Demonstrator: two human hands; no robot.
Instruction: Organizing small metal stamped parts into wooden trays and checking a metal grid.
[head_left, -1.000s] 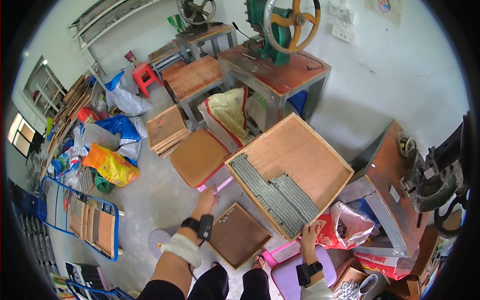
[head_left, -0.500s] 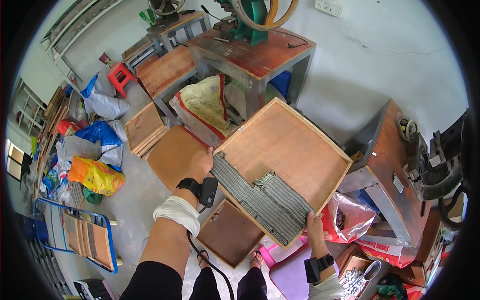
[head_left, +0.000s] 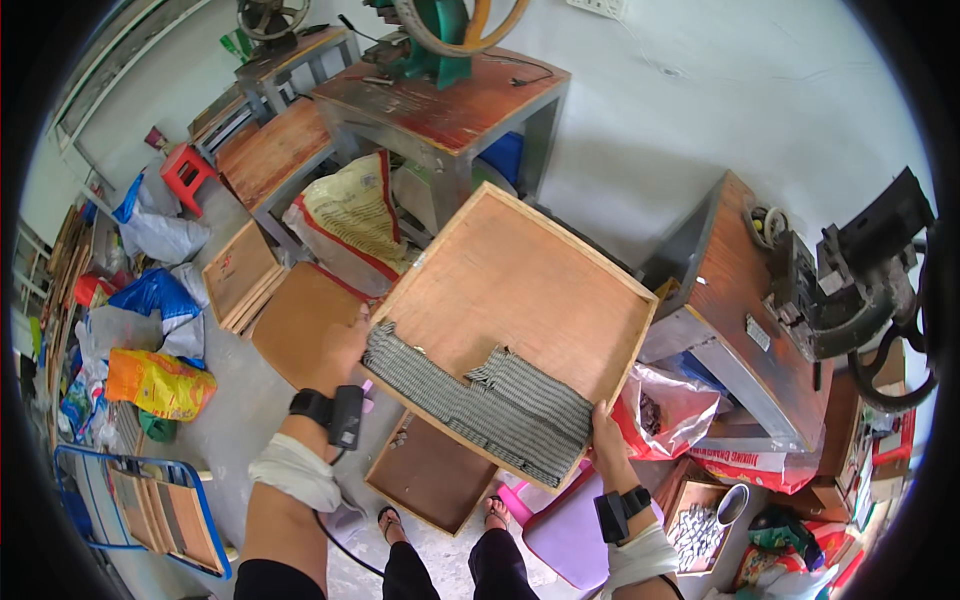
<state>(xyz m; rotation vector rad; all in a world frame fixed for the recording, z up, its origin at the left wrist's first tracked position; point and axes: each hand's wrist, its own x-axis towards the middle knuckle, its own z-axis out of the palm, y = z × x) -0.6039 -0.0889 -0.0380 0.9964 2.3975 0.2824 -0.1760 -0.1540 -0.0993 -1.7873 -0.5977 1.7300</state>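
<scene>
Held up at a tilt between both hands: a shallow wooden tray (head_left: 520, 300) with a raised rim, its lower edge covered by rows of small grey pieces (head_left: 480, 405). Gripped at the left edge by the left hand (head_left: 345, 345), fingers hidden behind the rim; clasped at the lower right corner by the right hand (head_left: 605, 440), thumb on the rim.

Propped against the grey metal table (head_left: 450, 100) behind the tray: a yellow-and-white sack (head_left: 350, 215) with red edging. Slumped by the left wall: an orange-and-yellow plastic bag (head_left: 160, 385), rumpled, beside blue bags (head_left: 150, 295) and a white sack (head_left: 160, 235). Tucked under the tray's right corner: a clear bag (head_left: 665, 410) with red print and, just beyond it, flat red-and-white packets (head_left: 745, 465). Fixed on the side of the wooden-topped bench (head_left: 730, 290) at right: a small pale rectangular label (head_left: 757, 333).

Compared with half a second earlier: tray raised and swung closer to the camera, filling more of the view; left hand shifted from the upper left edge to lower along it; another tray on the floor (head_left: 430, 475) more exposed below.
</scene>
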